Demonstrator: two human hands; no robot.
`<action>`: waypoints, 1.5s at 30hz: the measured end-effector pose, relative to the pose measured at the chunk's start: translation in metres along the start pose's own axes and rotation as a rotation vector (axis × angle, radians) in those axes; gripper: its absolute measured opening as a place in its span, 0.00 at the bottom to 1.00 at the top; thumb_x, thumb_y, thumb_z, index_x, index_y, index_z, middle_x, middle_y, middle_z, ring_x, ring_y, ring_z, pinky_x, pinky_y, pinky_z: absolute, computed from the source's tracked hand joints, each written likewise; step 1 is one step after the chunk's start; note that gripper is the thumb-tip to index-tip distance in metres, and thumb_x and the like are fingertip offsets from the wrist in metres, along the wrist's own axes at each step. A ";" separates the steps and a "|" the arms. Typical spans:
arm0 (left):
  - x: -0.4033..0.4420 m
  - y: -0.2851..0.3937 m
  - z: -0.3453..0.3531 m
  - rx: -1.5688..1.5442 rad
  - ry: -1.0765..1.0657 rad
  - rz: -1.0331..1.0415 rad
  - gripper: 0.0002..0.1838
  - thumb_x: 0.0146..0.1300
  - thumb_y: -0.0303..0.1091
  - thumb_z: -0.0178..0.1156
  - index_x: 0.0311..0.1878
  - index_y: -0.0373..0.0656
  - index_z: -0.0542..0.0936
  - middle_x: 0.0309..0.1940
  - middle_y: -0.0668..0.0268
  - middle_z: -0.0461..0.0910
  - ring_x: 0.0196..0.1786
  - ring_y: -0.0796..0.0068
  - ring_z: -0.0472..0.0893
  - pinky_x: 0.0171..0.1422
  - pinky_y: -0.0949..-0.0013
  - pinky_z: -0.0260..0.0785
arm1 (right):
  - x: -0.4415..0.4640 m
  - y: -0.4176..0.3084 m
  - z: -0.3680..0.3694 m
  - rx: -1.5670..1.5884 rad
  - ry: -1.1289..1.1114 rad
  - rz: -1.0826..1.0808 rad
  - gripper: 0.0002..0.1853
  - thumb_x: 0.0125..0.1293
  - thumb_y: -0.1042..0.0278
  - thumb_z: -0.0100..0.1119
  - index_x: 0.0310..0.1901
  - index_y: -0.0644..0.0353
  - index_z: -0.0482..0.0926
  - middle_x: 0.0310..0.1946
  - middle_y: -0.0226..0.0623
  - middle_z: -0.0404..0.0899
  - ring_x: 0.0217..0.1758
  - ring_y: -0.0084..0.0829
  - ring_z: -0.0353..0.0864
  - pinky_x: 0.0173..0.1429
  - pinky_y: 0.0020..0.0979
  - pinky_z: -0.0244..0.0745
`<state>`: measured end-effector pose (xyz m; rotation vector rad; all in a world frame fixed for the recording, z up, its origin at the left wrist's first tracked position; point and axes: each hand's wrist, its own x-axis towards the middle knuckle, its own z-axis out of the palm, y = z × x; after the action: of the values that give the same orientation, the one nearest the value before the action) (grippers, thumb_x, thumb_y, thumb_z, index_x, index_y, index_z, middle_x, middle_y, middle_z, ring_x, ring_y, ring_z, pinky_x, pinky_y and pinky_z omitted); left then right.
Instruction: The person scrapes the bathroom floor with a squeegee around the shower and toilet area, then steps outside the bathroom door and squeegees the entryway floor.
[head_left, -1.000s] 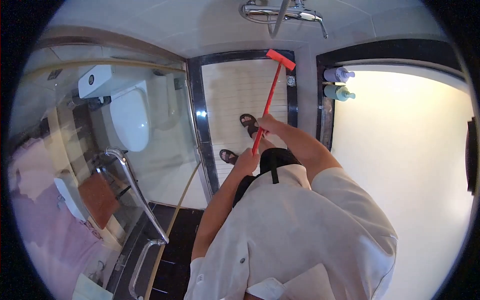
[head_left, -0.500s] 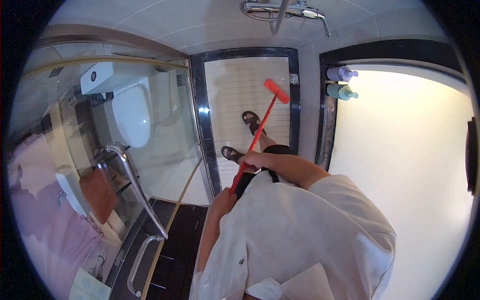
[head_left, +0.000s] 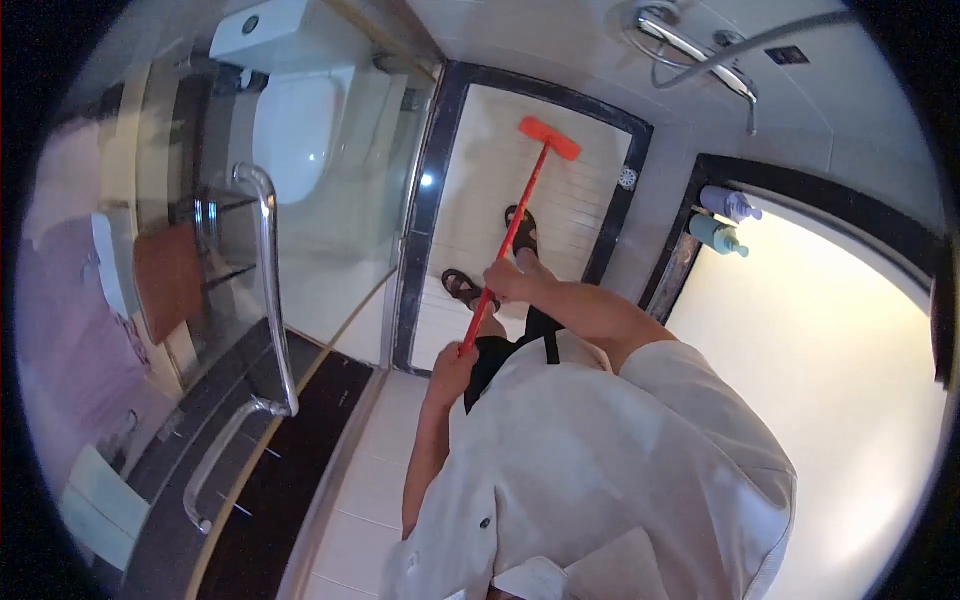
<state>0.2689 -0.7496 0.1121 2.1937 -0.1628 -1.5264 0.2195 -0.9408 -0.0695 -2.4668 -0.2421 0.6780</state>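
Note:
A red long-handled brush (head_left: 521, 207) slants across the shower floor, its wide red head (head_left: 549, 138) on the white slatted floor (head_left: 500, 140) near the far end. My left hand (head_left: 452, 374) is wrapped round the lower end of the handle, by my dark shorts. Farther up the handle, my right hand (head_left: 509, 281) grips it too. Two feet in dark sandals (head_left: 462, 287) stand on the slats, just beyond and beside the handle.
To the left is a glass door with a metal handle (head_left: 272, 290), and a toilet (head_left: 300, 130) behind it. A chrome shower tap (head_left: 695, 55) is on the wall. Two pump bottles (head_left: 725, 220) stand by the bright panel at right. A round drain (head_left: 628, 178) sits near the dark border.
The view has turned, so the room appears tilted. Both hands have drawn back toward my body since the first frame, and the brush head has shifted across the floor.

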 end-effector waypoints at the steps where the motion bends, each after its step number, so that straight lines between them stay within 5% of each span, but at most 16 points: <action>1: 0.009 0.006 0.003 0.000 0.030 0.048 0.16 0.64 0.41 0.56 0.42 0.34 0.76 0.21 0.66 0.74 0.24 0.76 0.73 0.28 0.68 0.64 | -0.003 0.004 -0.016 0.047 -0.013 0.089 0.05 0.49 0.65 0.63 0.23 0.56 0.84 0.21 0.37 0.82 0.28 0.35 0.84 0.28 0.38 0.77; 5: 0.038 0.009 0.018 -0.150 0.050 0.104 0.14 0.64 0.41 0.55 0.40 0.37 0.75 0.18 0.71 0.69 0.18 0.80 0.67 0.20 0.71 0.58 | 0.038 0.037 0.007 0.062 -0.074 0.243 0.09 0.34 0.67 0.73 0.22 0.53 0.84 0.21 0.33 0.83 0.28 0.31 0.84 0.29 0.36 0.77; 9: 0.030 0.009 0.034 -0.369 -0.027 0.054 0.13 0.65 0.42 0.53 0.34 0.42 0.72 0.16 0.73 0.65 0.15 0.83 0.62 0.16 0.71 0.51 | 0.064 0.052 0.044 0.214 -0.053 0.386 0.10 0.32 0.70 0.72 0.21 0.53 0.83 0.23 0.33 0.83 0.27 0.30 0.84 0.29 0.35 0.78; 11: 0.013 -0.002 0.031 -0.327 -0.045 0.018 0.13 0.65 0.41 0.51 0.32 0.40 0.71 0.16 0.72 0.66 0.16 0.81 0.64 0.18 0.69 0.53 | 0.055 0.032 0.030 -0.133 0.012 -0.074 0.10 0.33 0.69 0.72 0.21 0.54 0.82 0.24 0.35 0.83 0.27 0.29 0.84 0.28 0.35 0.78; 15: -0.021 -0.039 0.023 -0.239 -0.045 0.012 0.14 0.64 0.41 0.51 0.32 0.38 0.72 0.17 0.69 0.68 0.19 0.78 0.67 0.22 0.68 0.57 | 0.058 -0.030 0.055 0.044 -0.014 0.102 0.09 0.35 0.69 0.72 0.21 0.56 0.81 0.24 0.35 0.83 0.28 0.30 0.85 0.27 0.34 0.78; 17: -0.039 -0.082 0.022 -0.243 -0.023 0.013 0.16 0.64 0.42 0.52 0.33 0.36 0.73 0.19 0.67 0.71 0.22 0.75 0.70 0.25 0.67 0.60 | 0.056 -0.062 0.065 -0.187 0.003 -0.243 0.11 0.44 0.69 0.68 0.27 0.62 0.76 0.20 0.45 0.78 0.26 0.42 0.83 0.30 0.41 0.79; 18: -0.048 -0.105 0.019 -0.250 -0.020 0.020 0.16 0.64 0.42 0.52 0.33 0.36 0.73 0.19 0.67 0.71 0.22 0.75 0.70 0.25 0.67 0.60 | 0.060 -0.085 0.074 -0.198 0.001 -0.245 0.11 0.44 0.69 0.68 0.27 0.62 0.76 0.20 0.45 0.78 0.26 0.42 0.83 0.30 0.41 0.79; 20: -0.071 -0.151 0.012 -0.151 -0.019 0.002 0.21 0.64 0.45 0.54 0.41 0.29 0.74 0.30 0.53 0.77 0.35 0.63 0.77 0.40 0.61 0.68 | 0.075 -0.127 0.120 0.715 -0.255 0.506 0.12 0.57 0.63 0.60 0.26 0.64 0.74 0.18 0.43 0.76 0.21 0.39 0.81 0.22 0.42 0.76; 24: -0.140 -0.197 -0.020 -0.209 -0.073 -0.078 0.20 0.66 0.42 0.53 0.45 0.30 0.74 0.35 0.50 0.79 0.40 0.61 0.79 0.47 0.61 0.69 | 0.064 -0.199 0.169 0.995 -0.155 0.350 0.19 0.65 0.58 0.50 0.26 0.68 0.74 0.17 0.41 0.75 0.17 0.36 0.78 0.16 0.40 0.72; 26: -0.162 -0.234 -0.024 -0.252 -0.080 -0.059 0.20 0.66 0.42 0.53 0.46 0.30 0.74 0.36 0.50 0.79 0.41 0.60 0.79 0.49 0.61 0.69 | 0.051 -0.255 0.110 1.295 -0.355 0.775 0.20 0.66 0.58 0.49 0.27 0.70 0.75 0.17 0.42 0.74 0.15 0.35 0.75 0.16 0.38 0.72; 27: -0.170 -0.257 -0.024 -0.232 -0.068 -0.090 0.19 0.67 0.41 0.53 0.46 0.31 0.74 0.36 0.50 0.79 0.41 0.60 0.79 0.49 0.61 0.69 | 0.055 -0.269 0.118 1.297 -0.354 0.770 0.20 0.66 0.58 0.49 0.27 0.70 0.75 0.17 0.42 0.74 0.15 0.35 0.75 0.16 0.38 0.72; 36: -0.164 -0.281 -0.021 -0.059 -0.110 0.032 0.20 0.64 0.42 0.54 0.46 0.31 0.74 0.39 0.44 0.79 0.45 0.49 0.80 0.50 0.56 0.69 | 0.046 -0.276 0.171 1.203 -0.296 0.840 0.17 0.62 0.62 0.50 0.26 0.68 0.78 0.18 0.43 0.76 0.17 0.37 0.78 0.19 0.40 0.75; 38: -0.134 -0.275 -0.003 -0.031 -0.139 0.079 0.20 0.64 0.42 0.54 0.46 0.31 0.74 0.40 0.41 0.79 0.45 0.46 0.79 0.50 0.54 0.70 | 0.032 -0.251 0.163 0.776 -0.291 0.641 0.14 0.60 0.66 0.51 0.25 0.66 0.79 0.18 0.43 0.77 0.17 0.39 0.78 0.21 0.41 0.77; 40: -0.107 -0.263 0.013 0.132 -0.175 0.116 0.19 0.62 0.41 0.52 0.45 0.31 0.74 0.41 0.38 0.78 0.46 0.40 0.78 0.51 0.48 0.70 | 0.027 -0.198 0.197 -0.062 -0.035 -0.091 0.14 0.61 0.66 0.51 0.23 0.65 0.79 0.18 0.43 0.76 0.18 0.39 0.79 0.23 0.42 0.78; 43: -0.088 -0.225 0.024 0.274 -0.130 0.271 0.19 0.63 0.41 0.51 0.45 0.31 0.73 0.39 0.37 0.79 0.45 0.38 0.78 0.51 0.45 0.71 | 0.006 -0.158 0.206 -0.271 -0.147 0.041 0.16 0.63 0.64 0.50 0.22 0.64 0.79 0.17 0.43 0.75 0.19 0.37 0.80 0.21 0.44 0.76; 45: -0.082 -0.203 0.028 0.342 -0.166 0.250 0.19 0.63 0.41 0.51 0.44 0.31 0.72 0.37 0.39 0.79 0.43 0.38 0.79 0.48 0.45 0.71 | -0.009 -0.133 0.231 0.038 -0.058 0.243 0.04 0.42 0.66 0.64 0.22 0.54 0.84 0.22 0.39 0.82 0.24 0.39 0.83 0.25 0.42 0.77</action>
<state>0.1795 -0.5497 0.0869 2.1882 -0.7731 -1.6276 0.0896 -0.7248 -0.1555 -2.4650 0.0500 0.8476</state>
